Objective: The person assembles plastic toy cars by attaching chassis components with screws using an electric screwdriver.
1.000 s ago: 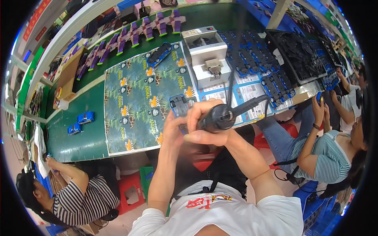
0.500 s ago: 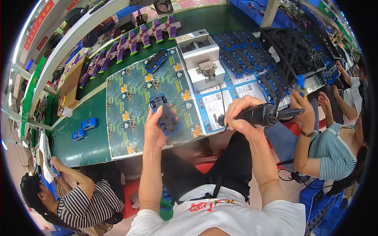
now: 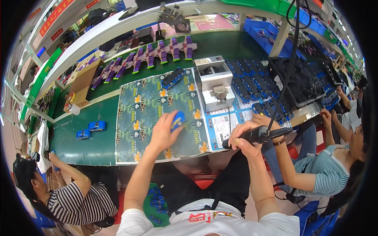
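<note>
My left hand point(image 3: 162, 133) is closed around a blue toy car point(image 3: 178, 119), held over the patterned mat point(image 3: 153, 118); its blue body shows past my fingers, and the rest is hidden by the hand. In my right hand point(image 3: 246, 141) lies a black electric screwdriver point(image 3: 260, 135), tilted sideways near the table's front edge, its cord running upward. Farther back on the mat rests another toy car point(image 3: 172, 78), dark underside up. A white and grey screw feeder point(image 3: 214, 84) stands right of the mat.
Two blue toy cars point(image 3: 97, 126) sit on the green table point(image 3: 67, 147) at left. Rows of upturned cars point(image 3: 252, 80) and a black tray of parts point(image 3: 299, 78) lie right. Purple toys point(image 3: 149, 57) line the back. Co-workers sit on both sides, one reaching close to my right hand.
My left hand has turned the car from underside up to blue body showing. The screwdriver stays in my right hand. The co-worker at right has reached toward the rows of cars.
</note>
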A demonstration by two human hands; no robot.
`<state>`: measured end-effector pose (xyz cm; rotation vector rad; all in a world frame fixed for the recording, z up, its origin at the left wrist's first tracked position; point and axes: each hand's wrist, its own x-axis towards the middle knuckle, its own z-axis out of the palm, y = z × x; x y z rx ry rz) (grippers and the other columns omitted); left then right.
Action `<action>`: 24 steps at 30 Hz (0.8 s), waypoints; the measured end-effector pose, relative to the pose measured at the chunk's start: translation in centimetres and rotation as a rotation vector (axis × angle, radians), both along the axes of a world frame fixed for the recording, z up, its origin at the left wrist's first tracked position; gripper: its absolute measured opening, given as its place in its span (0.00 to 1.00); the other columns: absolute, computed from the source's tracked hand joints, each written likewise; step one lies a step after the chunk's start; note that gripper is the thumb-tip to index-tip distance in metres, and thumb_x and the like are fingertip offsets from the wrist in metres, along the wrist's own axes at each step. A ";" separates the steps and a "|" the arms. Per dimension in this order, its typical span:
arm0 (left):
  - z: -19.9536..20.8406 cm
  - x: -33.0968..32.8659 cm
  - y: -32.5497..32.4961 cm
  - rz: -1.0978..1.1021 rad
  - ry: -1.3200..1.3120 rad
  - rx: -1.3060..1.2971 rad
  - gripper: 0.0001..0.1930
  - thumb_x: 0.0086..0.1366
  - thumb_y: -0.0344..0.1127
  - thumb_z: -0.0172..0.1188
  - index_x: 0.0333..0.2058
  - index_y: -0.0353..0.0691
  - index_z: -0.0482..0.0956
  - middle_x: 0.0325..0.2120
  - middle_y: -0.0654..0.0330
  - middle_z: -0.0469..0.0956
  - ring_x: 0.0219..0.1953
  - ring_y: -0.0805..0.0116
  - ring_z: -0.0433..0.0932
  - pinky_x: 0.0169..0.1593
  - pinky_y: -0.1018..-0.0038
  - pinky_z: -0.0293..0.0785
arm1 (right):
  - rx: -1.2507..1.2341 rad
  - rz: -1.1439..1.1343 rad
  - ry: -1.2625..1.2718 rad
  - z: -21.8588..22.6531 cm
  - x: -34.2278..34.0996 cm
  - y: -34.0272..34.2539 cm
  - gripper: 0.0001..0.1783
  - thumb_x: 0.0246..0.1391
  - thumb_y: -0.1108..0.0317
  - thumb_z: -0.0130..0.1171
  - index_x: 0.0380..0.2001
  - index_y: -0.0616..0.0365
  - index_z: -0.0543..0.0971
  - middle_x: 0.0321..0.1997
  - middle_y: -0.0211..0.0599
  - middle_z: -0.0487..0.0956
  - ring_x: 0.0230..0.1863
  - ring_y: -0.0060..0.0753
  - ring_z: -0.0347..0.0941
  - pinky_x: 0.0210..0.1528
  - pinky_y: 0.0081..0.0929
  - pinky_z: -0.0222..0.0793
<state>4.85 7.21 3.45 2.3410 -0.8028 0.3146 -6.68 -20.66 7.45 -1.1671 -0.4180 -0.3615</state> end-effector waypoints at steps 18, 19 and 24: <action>-2.4 -4.3 21.1 0.652 -0.101 0.366 0.65 0.30 0.64 0.76 0.67 0.47 0.57 0.68 0.46 0.49 0.71 0.44 0.47 0.66 0.33 0.38 | -0.025 0.077 -0.009 0.5 0.8 2.0 0.18 0.52 0.60 0.65 0.32 0.61 0.69 0.19 0.35 0.69 0.17 0.27 0.65 0.22 0.25 0.66; -3.6 -5.6 22.8 0.788 -0.086 0.294 0.67 0.30 0.61 0.79 0.69 0.44 0.52 0.70 0.43 0.44 0.71 0.41 0.45 0.66 0.34 0.40 | -0.026 0.101 -0.009 0.5 1.0 2.4 0.18 0.52 0.60 0.65 0.32 0.61 0.69 0.19 0.35 0.69 0.17 0.27 0.65 0.22 0.24 0.66; -5.8 -7.5 28.3 1.059 -0.104 0.044 0.65 0.38 0.60 0.78 0.69 0.42 0.49 0.67 0.30 0.42 0.70 0.34 0.44 0.68 0.48 0.48 | -0.037 0.173 -0.003 0.4 1.6 3.6 0.18 0.54 0.58 0.63 0.33 0.60 0.69 0.20 0.34 0.68 0.16 0.26 0.64 0.22 0.24 0.65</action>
